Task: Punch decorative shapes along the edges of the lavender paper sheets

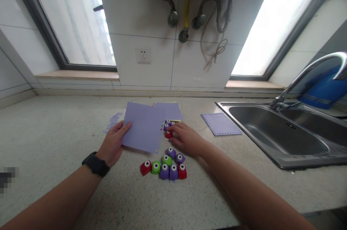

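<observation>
My left hand (114, 143) holds a lavender paper sheet (142, 126) by its left edge, thumb on top, lifted slightly over the counter. The sheet's right edge shows small punched notches. My right hand (187, 138) lies on the counter with fingers curled around a small red craft punch (168, 134), next to a few purple punches (168, 124). A cluster of several small punches (165, 165), red, green and purple, sits on the counter just in front of both hands. A black watch (96, 164) is on my left wrist.
More lavender sheets (169, 111) lie behind the held one. A punched-edge lavender sheet (221, 123) lies by the steel sink (284, 132) at right, with a faucet (306, 74). Paper scraps (114, 118) lie at left. A tiled wall with an outlet (143, 56) stands behind.
</observation>
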